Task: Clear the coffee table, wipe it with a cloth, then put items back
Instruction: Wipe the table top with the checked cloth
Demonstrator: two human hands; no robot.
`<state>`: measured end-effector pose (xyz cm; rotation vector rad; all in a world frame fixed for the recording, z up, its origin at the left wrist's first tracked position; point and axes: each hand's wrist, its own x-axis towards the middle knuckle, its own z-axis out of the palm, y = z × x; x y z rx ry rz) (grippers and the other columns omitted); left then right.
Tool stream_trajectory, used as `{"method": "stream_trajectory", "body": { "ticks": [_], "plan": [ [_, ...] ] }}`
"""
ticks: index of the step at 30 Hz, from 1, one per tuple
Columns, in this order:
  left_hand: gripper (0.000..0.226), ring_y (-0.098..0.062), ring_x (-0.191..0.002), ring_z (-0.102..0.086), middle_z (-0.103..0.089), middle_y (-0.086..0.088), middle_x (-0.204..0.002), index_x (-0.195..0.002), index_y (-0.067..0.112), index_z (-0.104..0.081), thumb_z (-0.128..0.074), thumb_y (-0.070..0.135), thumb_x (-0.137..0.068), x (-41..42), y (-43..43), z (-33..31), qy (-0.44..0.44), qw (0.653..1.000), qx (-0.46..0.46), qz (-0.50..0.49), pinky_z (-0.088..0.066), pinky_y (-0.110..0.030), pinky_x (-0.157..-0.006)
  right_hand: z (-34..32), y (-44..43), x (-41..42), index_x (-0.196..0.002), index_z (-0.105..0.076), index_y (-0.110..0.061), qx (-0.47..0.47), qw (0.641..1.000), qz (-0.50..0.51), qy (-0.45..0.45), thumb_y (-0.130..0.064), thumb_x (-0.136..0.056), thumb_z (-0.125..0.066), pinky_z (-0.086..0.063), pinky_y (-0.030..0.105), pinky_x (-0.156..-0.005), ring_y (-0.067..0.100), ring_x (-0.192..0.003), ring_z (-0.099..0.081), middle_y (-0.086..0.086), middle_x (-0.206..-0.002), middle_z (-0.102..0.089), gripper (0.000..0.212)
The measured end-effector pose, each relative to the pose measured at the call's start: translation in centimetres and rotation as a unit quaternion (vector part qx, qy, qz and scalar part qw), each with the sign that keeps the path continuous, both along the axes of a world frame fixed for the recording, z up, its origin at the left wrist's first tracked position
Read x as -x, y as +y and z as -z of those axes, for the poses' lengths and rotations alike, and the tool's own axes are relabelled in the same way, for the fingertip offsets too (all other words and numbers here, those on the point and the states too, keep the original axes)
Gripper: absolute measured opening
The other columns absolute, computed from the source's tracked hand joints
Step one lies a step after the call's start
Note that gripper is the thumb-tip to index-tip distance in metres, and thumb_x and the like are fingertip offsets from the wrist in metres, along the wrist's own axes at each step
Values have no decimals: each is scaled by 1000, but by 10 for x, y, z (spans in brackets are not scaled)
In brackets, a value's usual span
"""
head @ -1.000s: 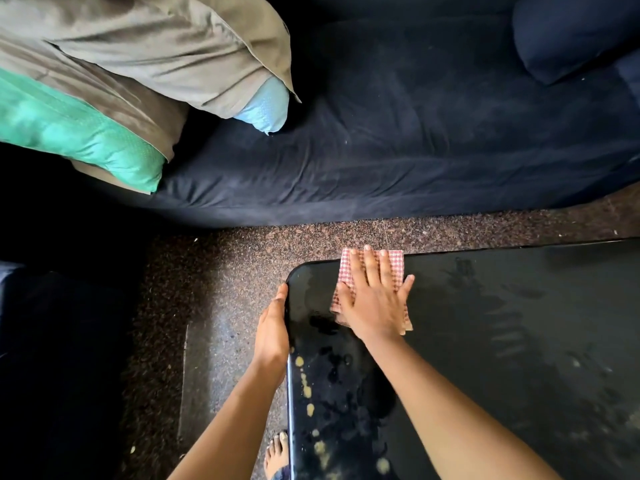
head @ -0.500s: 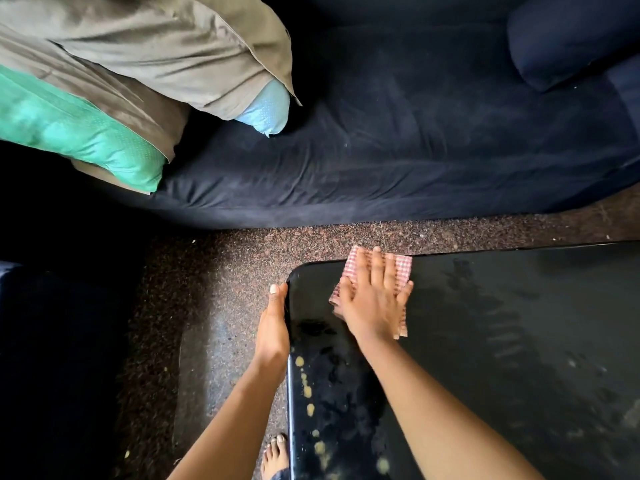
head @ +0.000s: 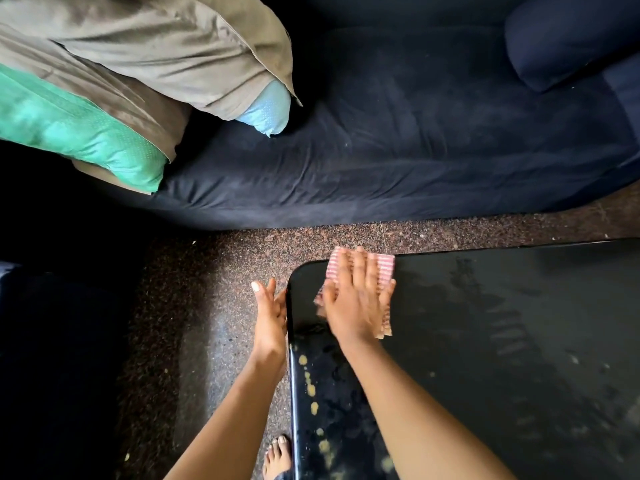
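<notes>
The glossy black coffee table [head: 485,341] fills the lower right of the head view. A folded red-and-white checked cloth [head: 384,268] lies at its far left corner. My right hand [head: 353,299] presses flat on the cloth with straight fingers, blurred by motion. My left hand [head: 270,317] is held upright against the table's left edge, fingers straight, holding nothing. Yellowish crumbs [head: 311,389] dot the tabletop along the left edge, near my right forearm.
A dark blue sofa [head: 398,150] runs behind the table, with a grey-cased green pillow [head: 86,126] and another grey-cased blue pillow [head: 270,109] at its left end. Speckled brown floor [head: 207,306] lies between them. My bare foot [head: 277,455] stands by the table's left edge.
My right hand has slid the cloth slightly right along the far edge of the table. My left hand stays at the left edge, its thumb now lifted away.
</notes>
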<state>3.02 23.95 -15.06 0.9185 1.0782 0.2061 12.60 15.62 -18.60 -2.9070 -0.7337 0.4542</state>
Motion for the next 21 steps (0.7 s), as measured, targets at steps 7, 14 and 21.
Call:
{"method": "stream_trajectory", "body": {
  "ticks": [7, 14, 21],
  "plan": [
    [86, -26, -140, -32, -32, -9, -153, -150, 22, -25, -8, 74, -83, 10, 5, 3, -15, 999, 48, -17, -21, -43, -116, -2, 10, 20, -147, 11, -40, -9, 981, -195, 6, -54, -97, -15, 13, 55, -113, 18, -145, 15, -9, -158, 13, 58],
    [85, -21, -140, -33, -37, -4, -151, -148, 16, -30, -6, 70, -88, 22, -1, 8, -16, 999, 46, -8, -22, -39, -116, -2, -28, 4, -149, 8, -35, 14, 999, -40, -16, -54, -86, -7, 11, 50, -115, 22, -146, 13, -3, -159, 8, 67],
    [83, -21, -136, -40, -41, -3, -148, -146, 18, -35, -4, 69, -89, 28, 4, 10, 2, 999, 34, 23, -24, -39, -116, 1, -14, 40, -148, 12, -37, 6, 977, -213, -2, -58, -91, -11, 7, 51, -116, 21, -145, 17, -5, -157, 18, 65]
  ]
}}
